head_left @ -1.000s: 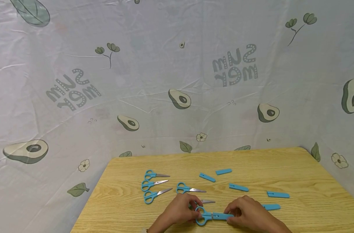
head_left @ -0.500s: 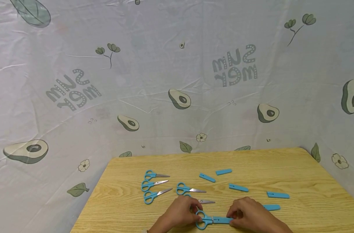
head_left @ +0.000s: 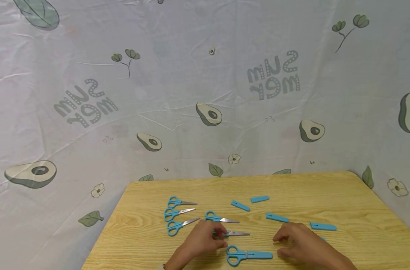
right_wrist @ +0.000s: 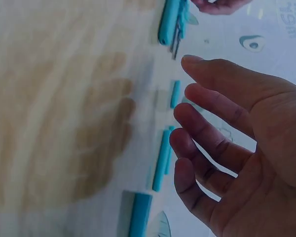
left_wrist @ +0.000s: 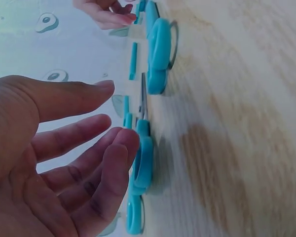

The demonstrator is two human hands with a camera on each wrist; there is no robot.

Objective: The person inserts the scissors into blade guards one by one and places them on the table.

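Note:
A pair of blue-handled scissors (head_left: pixel 236 256) lies at the front of the table, its blades covered by a blue sheath (head_left: pixel 260 255). Just left of its handles is my left hand (head_left: pixel 205 240), fingers loosely bent around nothing. My right hand (head_left: pixel 302 242) hovers past the sheath's tip, thumb and fingers apart and holding nothing. Behind the left fingers lie bare scissors (head_left: pixel 238 233), their handles partly hidden; in the left wrist view, blue scissor handles (left_wrist: pixel 145 160) show beside the fingertips. Only the end of one sheath (head_left: pixel 323 239) peeks out behind the right hand.
Three bare scissors (head_left: pixel 173 215) lie in a column at the left, and another pair (head_left: pixel 221 219) lies right of them. Loose blue sheaths (head_left: pixel 277 217) are spread across the right half of the wooden table (head_left: pixel 150 247). A printed curtain (head_left: pixel 177 90) hangs behind.
Both hands have let go of the sheathed scissors and drawn apart, the left to the left and the right to the right. The scissors now lie on the table.

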